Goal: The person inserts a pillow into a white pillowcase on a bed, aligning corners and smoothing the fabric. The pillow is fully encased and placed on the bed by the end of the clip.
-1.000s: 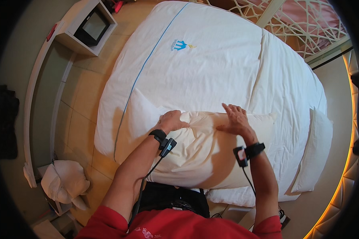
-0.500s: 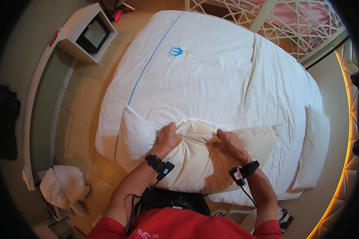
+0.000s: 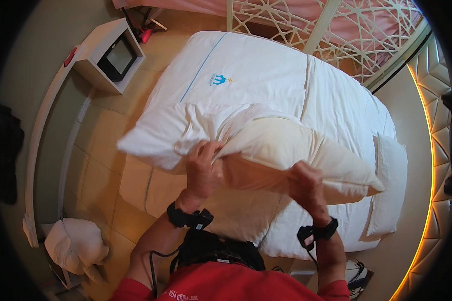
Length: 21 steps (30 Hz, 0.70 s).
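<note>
A cream pillow (image 3: 271,140) is lifted above the near side of the bed, its left part inside a white pillowcase (image 3: 160,131). My left hand (image 3: 204,170) is closed on the bunched rim of the pillowcase, where the cream pillow comes out. My right hand (image 3: 306,188), slightly blurred, is closed on the near edge of the bare pillow. The pillow's right end sticks out uncovered towards the head of the bed. My fingertips are partly hidden in the cloth folds.
The bed (image 3: 256,60) has a white cover with a blue stripe. A second white pillow (image 3: 388,185) lies by the padded headboard (image 3: 439,150). A bundle of white cloth (image 3: 75,246) sits low at left. A boxy white cabinet (image 3: 98,52) stands beyond the tiled floor (image 3: 103,125).
Both hands have raised the pillow and pillowcase off the bed. The pillowcase now spreads further left, and the pillow's bare end reaches further right.
</note>
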### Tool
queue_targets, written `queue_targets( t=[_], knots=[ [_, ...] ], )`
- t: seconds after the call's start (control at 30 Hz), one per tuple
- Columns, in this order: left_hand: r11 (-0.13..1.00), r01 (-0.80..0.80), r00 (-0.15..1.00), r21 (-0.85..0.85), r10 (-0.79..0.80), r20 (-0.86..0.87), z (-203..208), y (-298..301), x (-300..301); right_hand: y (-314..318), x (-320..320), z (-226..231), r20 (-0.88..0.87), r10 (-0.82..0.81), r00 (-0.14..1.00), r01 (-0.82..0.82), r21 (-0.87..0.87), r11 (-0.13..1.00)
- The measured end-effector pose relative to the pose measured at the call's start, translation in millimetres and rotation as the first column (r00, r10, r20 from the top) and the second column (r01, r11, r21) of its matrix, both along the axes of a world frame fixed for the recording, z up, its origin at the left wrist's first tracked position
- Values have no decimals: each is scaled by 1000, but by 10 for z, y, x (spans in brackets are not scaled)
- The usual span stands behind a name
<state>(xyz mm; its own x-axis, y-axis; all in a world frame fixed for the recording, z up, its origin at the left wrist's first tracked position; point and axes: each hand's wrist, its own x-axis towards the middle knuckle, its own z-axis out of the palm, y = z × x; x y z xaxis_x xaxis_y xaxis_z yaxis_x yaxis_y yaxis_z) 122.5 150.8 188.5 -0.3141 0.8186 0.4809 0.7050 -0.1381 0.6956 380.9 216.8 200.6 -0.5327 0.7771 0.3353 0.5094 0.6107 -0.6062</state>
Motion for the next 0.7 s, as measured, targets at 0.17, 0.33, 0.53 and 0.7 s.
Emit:
queue_targets(
  t=[0.17,0.33,0.53,0.7],
  knots=[
    [978,-37,996,-206,19,-87,-1011,-639,-35,-575,-202,-1137,75,-37,997,38,-21,999],
    [769,-18,981,-638,-110,-161,-1817,-1115,67,-1035,-38,-2097,254,86,963,30,-421,907],
    [777,134,976,-615,-213,-57,-1500,-1135,259,-1332,132,-2114,292,97,951,80,-540,838],
    [941,-18,999,-338,28,24,-1233,-666,372,-1207,71,-1843,65,36,997,9,-588,808]
  ],
)
